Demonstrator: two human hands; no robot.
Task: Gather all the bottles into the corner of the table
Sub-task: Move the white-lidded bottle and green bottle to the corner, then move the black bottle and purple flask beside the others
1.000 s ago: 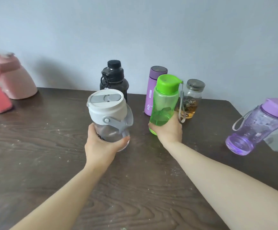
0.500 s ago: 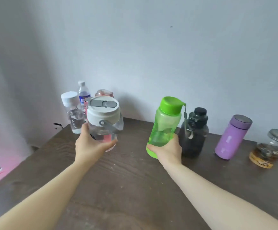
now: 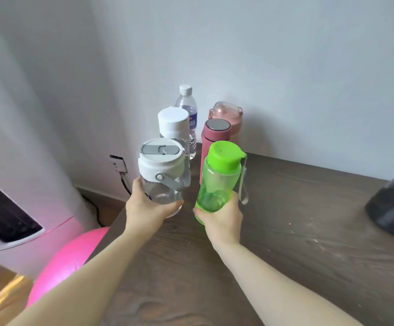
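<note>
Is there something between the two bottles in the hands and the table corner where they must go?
Nothing blocks the way; bare table lies ahead of the green bottle and clear jug, in front of four bottles already there.

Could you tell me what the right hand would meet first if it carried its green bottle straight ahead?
Probably the dark pink flask, directly beyond the green bottle in the right hand; depth is uncertain.

**Little legible print**

Only the small clear water bottle (image 3: 189,118), at about twelve o'clock among the corner group, carries a label: a blue band with white characters, too blurred to read. A faint dark mark on the clear jug (image 3: 162,177) is partly hidden by fingers (image 3: 137,187) and unreadable.
</note>
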